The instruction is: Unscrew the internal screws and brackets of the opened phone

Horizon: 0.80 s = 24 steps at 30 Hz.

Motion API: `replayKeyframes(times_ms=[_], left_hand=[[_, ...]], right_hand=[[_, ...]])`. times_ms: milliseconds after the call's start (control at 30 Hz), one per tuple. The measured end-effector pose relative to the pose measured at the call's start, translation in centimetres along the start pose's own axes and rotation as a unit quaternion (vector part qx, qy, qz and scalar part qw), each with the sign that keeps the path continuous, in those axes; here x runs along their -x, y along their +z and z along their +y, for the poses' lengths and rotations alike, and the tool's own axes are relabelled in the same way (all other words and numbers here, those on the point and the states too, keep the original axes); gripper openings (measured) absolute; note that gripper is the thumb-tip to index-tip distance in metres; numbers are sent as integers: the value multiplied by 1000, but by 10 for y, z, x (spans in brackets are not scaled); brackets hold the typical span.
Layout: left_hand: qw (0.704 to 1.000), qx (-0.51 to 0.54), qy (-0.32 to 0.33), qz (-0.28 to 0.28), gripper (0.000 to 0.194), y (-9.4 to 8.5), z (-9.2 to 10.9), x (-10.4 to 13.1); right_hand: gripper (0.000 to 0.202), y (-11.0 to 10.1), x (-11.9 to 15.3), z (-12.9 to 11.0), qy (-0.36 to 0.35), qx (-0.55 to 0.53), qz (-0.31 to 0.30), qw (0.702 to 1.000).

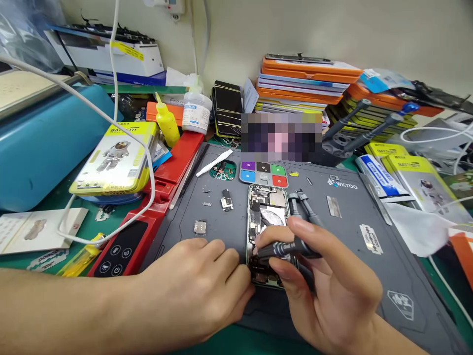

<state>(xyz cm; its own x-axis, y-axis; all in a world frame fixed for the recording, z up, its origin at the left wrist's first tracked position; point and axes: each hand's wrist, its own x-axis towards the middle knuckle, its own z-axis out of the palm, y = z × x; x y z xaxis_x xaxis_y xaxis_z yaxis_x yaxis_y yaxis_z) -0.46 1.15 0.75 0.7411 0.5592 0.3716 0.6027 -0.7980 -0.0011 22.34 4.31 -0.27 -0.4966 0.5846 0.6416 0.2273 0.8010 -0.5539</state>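
Observation:
An opened phone (271, 204) lies on the grey work mat, its inner parts bare. My right hand (328, 281) pinches a dark screwdriver (284, 248) between thumb and fingers, held slanted over the lower half of the phone. The screwdriver's tip is hidden or too small to make out. My left hand (199, 281) is closed, its curled fingers against the phone's lower left edge; the fingertips are hidden. Left of the phone lie a small metal-and-black part (226, 200) and a SIM card reader (200, 227). More dark screwdrivers (308, 207) rest just right of the phone.
On the grey mat (369, 291) are a coloured magnetic tray (263, 173), a white pry tool (214, 163) and a blade (370, 239). A red device (121, 246), a battery box (114, 158) and a looping white cable (150, 182) are left. Stacked orange cases (306, 74) stand behind.

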Motion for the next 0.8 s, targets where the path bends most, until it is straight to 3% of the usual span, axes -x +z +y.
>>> replayKeyframes(times_ms=[333,667,800], left_hand=[[1000,9,7,-24,22,-3,-1,-1],[998,32,0,-56,25,-2,-4,1],[998,23,5,-56,25,-2,-3,0]], right_hand=[[79,2,-2,-1,-8,-34,13,999],[78,1,-12,-6,-51,27,-31,998],[79,0,-9,-5,-14,14,-28,999]])
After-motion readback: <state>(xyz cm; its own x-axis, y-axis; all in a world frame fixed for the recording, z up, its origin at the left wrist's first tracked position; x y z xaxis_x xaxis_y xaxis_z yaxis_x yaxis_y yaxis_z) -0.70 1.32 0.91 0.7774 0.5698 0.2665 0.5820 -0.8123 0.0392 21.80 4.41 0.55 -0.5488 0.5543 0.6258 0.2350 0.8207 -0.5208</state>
